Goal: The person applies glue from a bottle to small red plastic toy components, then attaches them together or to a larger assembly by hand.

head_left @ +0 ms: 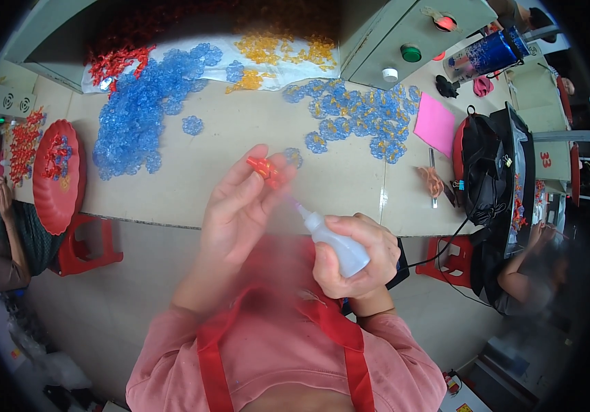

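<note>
Red piece (262, 169) sits between thumb and fingertips of the left hand (236, 206), above the bench (240, 130) near its front edge; that hand is half open, other fingers loosely spread. Right hand (370, 254), just beyond the front edge, is wrapped around a squeeze bottle (339, 247), nozzle angled up toward the piece; contact too blurry to tell. From where I stand: heap of clear blue flower shapes (126, 123) toward the bench's left end, yellow-centred blue flowers (360, 117) spread right of middle, red bits (120, 65) and yellow bits (267, 49) along the back edge. Scalloped red tray (81, 182) at left end, pink sheet (435, 120) near right end.
</note>
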{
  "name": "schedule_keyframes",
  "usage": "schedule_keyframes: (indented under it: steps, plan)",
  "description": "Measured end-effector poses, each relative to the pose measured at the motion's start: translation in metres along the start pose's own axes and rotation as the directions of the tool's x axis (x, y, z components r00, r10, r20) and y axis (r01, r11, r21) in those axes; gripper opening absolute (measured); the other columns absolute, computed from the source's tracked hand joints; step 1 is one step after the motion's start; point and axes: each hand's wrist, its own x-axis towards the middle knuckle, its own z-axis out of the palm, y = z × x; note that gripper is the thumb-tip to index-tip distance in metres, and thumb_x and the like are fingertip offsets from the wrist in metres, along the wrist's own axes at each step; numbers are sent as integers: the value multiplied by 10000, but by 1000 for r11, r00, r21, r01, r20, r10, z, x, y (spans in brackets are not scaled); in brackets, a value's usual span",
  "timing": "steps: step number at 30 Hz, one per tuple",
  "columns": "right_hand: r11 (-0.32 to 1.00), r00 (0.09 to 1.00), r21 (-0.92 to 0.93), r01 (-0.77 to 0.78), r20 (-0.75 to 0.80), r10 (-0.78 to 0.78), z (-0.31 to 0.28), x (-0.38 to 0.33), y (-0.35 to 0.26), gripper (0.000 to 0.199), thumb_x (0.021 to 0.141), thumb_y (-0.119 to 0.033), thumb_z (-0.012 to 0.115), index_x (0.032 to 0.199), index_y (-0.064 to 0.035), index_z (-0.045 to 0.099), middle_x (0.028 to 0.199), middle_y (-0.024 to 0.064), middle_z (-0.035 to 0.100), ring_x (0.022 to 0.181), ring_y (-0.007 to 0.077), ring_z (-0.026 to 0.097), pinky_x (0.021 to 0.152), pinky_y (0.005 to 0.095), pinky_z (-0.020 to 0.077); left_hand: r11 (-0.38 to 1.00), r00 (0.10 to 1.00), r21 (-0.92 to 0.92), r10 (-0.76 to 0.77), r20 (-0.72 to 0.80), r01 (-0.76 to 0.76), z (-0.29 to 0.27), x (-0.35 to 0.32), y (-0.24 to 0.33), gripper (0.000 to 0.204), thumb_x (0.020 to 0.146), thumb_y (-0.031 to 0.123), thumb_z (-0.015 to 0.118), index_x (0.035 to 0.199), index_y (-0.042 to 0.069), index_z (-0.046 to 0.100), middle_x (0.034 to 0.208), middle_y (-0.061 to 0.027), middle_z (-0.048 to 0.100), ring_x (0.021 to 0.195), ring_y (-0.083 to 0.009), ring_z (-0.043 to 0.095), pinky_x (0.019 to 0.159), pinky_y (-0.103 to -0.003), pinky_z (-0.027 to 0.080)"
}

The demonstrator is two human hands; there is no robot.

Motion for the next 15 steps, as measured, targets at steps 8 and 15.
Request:
schedule_keyframes:
  steps: [8,15]
  plan:
    - [524,663,525,-671,107,741,7,-12,35,323,780,-46,634,1062,62,519,883,150,625,687,185,630,629,277,522,684,976,-697,-156,152,218,-34,17,24,307,958,78,415,1249,-4,467,1288,-89,485,1201,-214,472,995,-354,441]
    - [650,667,152,-745,154,729,51,-20,88,413,705,-27,718,1033,-46,468,915,78,591,803,153,584,685,286,508,660,984,-730,-128,125,179,-47,11,28,280,949,53,419,1212,-22,482,1290,-88,479,1208,-211,466,993,-356,441]
